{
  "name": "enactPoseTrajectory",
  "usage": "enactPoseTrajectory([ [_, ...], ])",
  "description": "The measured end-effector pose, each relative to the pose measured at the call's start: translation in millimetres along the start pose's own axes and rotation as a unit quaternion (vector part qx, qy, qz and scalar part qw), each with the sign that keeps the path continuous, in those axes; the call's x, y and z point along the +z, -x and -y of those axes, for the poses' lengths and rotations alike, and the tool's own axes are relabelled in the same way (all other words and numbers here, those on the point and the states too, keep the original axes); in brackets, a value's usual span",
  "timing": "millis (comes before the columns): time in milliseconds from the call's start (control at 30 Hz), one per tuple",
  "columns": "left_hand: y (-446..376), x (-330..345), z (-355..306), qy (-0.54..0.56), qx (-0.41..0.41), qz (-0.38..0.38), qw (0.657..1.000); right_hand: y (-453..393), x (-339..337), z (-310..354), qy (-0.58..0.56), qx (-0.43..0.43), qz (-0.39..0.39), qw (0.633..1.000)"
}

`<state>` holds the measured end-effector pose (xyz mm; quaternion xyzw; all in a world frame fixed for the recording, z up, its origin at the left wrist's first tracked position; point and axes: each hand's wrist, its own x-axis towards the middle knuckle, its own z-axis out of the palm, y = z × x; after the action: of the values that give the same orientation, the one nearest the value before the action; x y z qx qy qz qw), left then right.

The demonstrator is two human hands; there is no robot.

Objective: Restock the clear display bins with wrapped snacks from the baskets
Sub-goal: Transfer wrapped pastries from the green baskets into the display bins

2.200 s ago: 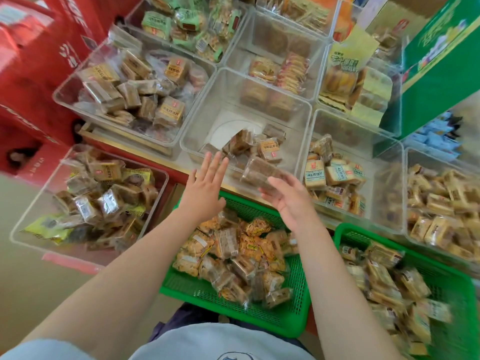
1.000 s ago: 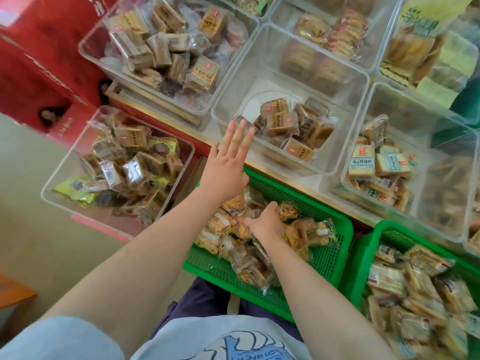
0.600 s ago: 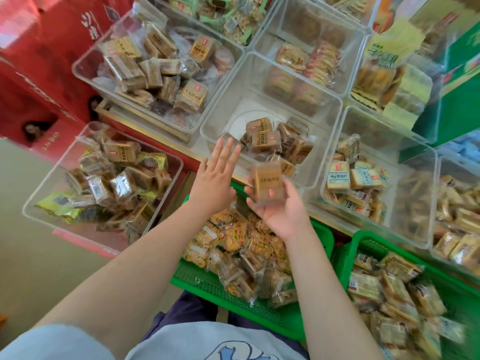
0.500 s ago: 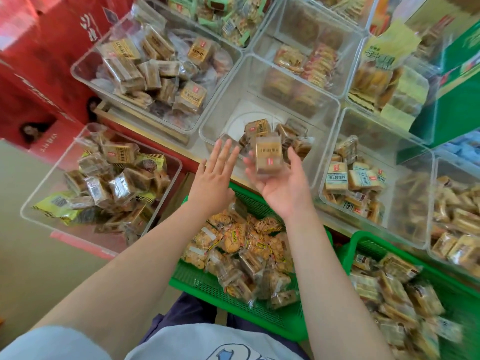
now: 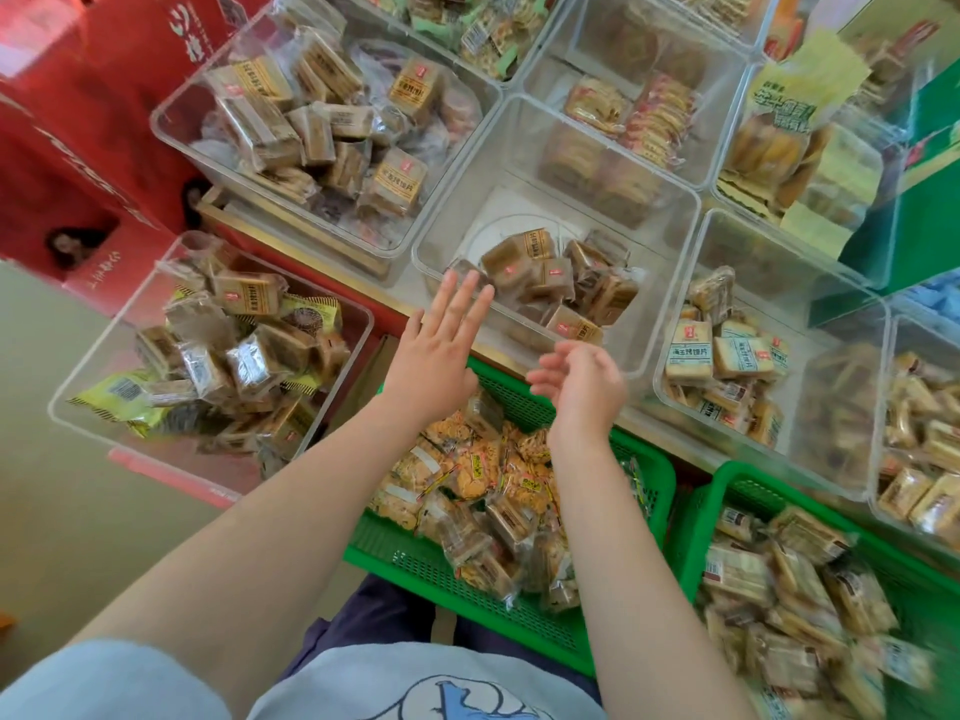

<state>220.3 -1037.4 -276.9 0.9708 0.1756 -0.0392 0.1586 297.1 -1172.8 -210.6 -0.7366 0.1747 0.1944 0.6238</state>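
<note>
Clear plastic bin (image 5: pixel 670 283), directly beyond both hands, holds a small heap of brown wrapped snacks (image 5: pixel 550 283) on its floor. Left hand (image 5: pixel 436 361) is raised flat, fingers straight and together, tips at the bin's near wall; it holds nothing. Right hand (image 5: pixel 584 387), just beside it, has fingers loosely curled, palm empty. Beneath both wrists sits a green basket (image 5: pixel 644 480) with mixed wrapped snacks; a second green basket (image 5: pixel 727 491) lies to the right of the right forearm.
</note>
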Motion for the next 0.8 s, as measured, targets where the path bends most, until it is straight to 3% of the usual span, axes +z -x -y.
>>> enactPoseTrajectory([
  [100,0.3,0.6,3.3,0.011,0.009,-0.012,1.0,-14.4,2.4,-52.3,0.228,-0.01,0.065,0.971],
  [233,0.6,2.0,6.7,0.028,0.016,-0.017,0.999,-44.2,8.2,-107.6,0.447,-0.036,0.191,0.873],
  [333,0.5,3.5,5.8,0.033,0.018,-0.03,0.999,-55.8,15.6,-133.7,0.5,-0.063,0.244,0.829],
  [433,0.6,5.0,6.8,0.032,0.023,-0.038,0.998,-61.9,22.6,-143.4,0.557,-0.083,0.233,0.793],
  [533,0.8,5.1,8.3,0.032,0.027,-0.038,0.998,-61.3,25.4,-142.7,0.635,-0.12,0.223,0.73],
  [567,0.7,4.8,8.2,0.033,0.027,-0.038,0.998,-60.7,24.8,-142.0,0.639,-0.125,0.22,0.727],
  [600,0.6,4.2,7.9,0.033,0.026,-0.036,0.998,-59.3,23.7,-140.7,0.621,-0.118,0.218,0.744],
  [667,0.2,2.5,7.3,0.028,0.022,-0.023,0.999,-55.2,15.8,-134.3,0.514,-0.063,0.218,0.827],
  [733,-0.4,0.6,6.8,0.023,0.018,-0.008,1.0,-45.3,3.0,-118.5,0.359,0.06,0.232,0.902],
  [800,-0.3,-1.3,5.0,0.024,0.013,-0.001,1.0,-31.9,-13.6,-102.3,0.148,0.183,0.244,0.941],
])
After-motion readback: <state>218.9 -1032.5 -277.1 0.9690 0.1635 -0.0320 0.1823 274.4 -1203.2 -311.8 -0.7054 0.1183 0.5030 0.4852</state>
